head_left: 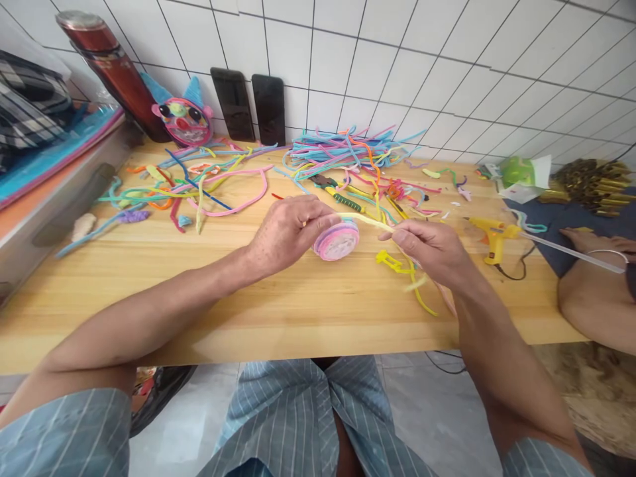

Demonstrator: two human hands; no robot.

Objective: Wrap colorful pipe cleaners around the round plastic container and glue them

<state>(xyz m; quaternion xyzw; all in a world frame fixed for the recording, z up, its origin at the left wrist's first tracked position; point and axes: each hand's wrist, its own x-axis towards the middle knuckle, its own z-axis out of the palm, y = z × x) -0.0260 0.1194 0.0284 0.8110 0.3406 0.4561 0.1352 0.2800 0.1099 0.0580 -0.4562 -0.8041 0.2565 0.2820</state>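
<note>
A yellow pipe cleaner (368, 219) stretches between my two hands above the table. My left hand (293, 232) pinches its left end, right at a round pink and purple piece (338, 242) of coiled pipe cleaner with a whitish face. Whether those fingers also grip the round piece is hidden. The other end of the strand is pinched between thumb and fingers of my right hand (430, 248). Below that hand lie a small yellow plastic piece (391, 262) and loose yellow strands. Pliers with a green and yellow handle (342, 199) rest just behind the round piece.
Heaped pipe cleaners (348, 152) lie along the tiled wall, with more loose ones (213, 182) at left. Two phones (268, 109) lean there beside a pipe-cleaner face (183, 119) and a red flask (116, 73). A yellow glue gun (494, 237) lies right, near another person's arm (596, 291).
</note>
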